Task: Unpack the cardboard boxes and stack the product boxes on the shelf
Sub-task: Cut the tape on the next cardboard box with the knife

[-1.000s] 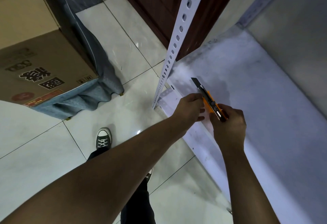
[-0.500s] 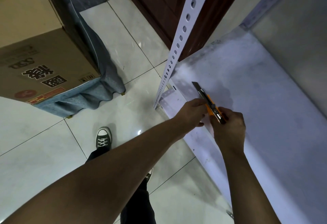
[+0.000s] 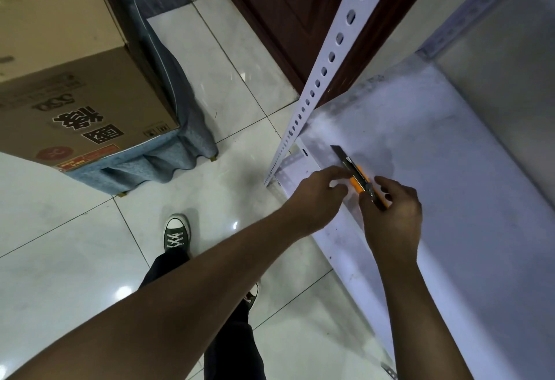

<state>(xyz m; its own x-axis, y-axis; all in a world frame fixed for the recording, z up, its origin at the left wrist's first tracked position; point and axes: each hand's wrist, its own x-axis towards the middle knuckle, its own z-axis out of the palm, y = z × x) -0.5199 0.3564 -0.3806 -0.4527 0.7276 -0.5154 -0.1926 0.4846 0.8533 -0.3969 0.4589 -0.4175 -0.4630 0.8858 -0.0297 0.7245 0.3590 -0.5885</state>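
Your right hand point(image 3: 390, 217) grips the utility knife point(image 3: 359, 176), blade out, pointing away over the shelf point(image 3: 450, 169). Your left hand point(image 3: 318, 193), fingers loosely curled and holding nothing, sits just beside the knife's handle.

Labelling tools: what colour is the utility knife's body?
Orange, with a dark blade and slider; utility knife, head view.

Glossy tiles point(image 3: 90, 259) are seen underfoot; matt cardboard on the box point(image 3: 75, 103), smudged painted metal on the shelf point(image 3: 450, 169), orange plastic on the knife point(image 3: 357, 179).

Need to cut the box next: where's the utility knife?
Right hand holds the utility knife over the white shelf's front-left corner, near the perforated upright.
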